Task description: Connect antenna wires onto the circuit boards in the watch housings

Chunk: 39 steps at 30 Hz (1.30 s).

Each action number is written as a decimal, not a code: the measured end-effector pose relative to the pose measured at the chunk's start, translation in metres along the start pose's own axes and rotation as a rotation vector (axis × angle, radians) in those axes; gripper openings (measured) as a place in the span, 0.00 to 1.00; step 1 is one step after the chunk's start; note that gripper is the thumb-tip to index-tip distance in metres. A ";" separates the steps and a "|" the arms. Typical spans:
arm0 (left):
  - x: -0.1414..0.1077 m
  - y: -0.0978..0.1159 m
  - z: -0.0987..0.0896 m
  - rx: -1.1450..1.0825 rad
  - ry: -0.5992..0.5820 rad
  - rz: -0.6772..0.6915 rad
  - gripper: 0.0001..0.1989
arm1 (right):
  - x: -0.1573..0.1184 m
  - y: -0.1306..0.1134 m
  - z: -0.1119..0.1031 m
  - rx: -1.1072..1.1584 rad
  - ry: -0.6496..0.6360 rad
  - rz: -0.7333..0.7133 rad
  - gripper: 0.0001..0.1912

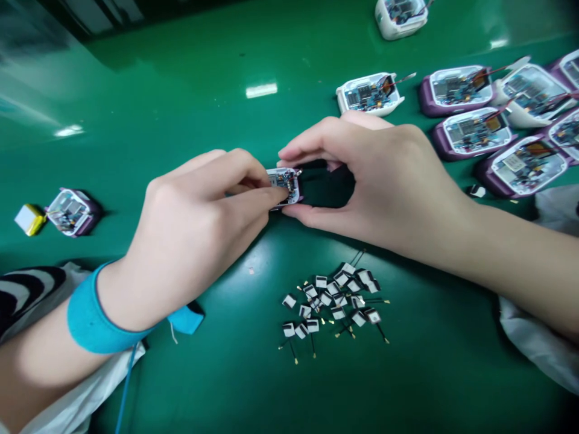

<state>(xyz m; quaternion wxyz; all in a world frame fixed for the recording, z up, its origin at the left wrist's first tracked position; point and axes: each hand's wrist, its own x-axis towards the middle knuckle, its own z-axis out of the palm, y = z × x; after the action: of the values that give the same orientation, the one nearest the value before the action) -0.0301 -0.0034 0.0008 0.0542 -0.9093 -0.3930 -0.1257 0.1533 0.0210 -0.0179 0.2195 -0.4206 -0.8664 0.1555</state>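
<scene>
Glossy green desk | right hand | left hand | open, white-rimmed plastic housing between them: right grip pinches its edges, left grip touches its populated circuit board, pinch unclear | white-and-black square modules lie scattered nearby

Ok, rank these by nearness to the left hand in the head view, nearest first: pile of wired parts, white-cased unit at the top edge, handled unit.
1. Handled unit: touching the left hand, at its right.
2. Pile of wired parts: below, toward the right.
3. White-cased unit: upper right, at the top edge.
</scene>
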 end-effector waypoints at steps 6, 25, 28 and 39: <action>0.000 0.002 0.000 0.003 -0.011 -0.036 0.09 | 0.002 0.000 -0.001 0.001 -0.015 0.001 0.17; 0.000 -0.004 0.005 -0.074 0.026 0.022 0.09 | -0.001 0.008 -0.039 0.054 0.056 -0.142 0.08; -0.001 -0.004 0.007 -0.091 0.027 0.011 0.10 | -0.002 0.001 -0.038 0.078 0.127 -0.110 0.07; -0.001 -0.001 0.003 -0.073 -0.061 -0.008 0.11 | -0.005 -0.013 -0.017 0.044 0.292 -0.146 0.02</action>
<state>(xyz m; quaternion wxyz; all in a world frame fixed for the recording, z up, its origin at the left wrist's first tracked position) -0.0311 -0.0023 -0.0024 0.0084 -0.9125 -0.3932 -0.1125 0.1566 0.0110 0.0013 0.3631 -0.3699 -0.8499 0.0950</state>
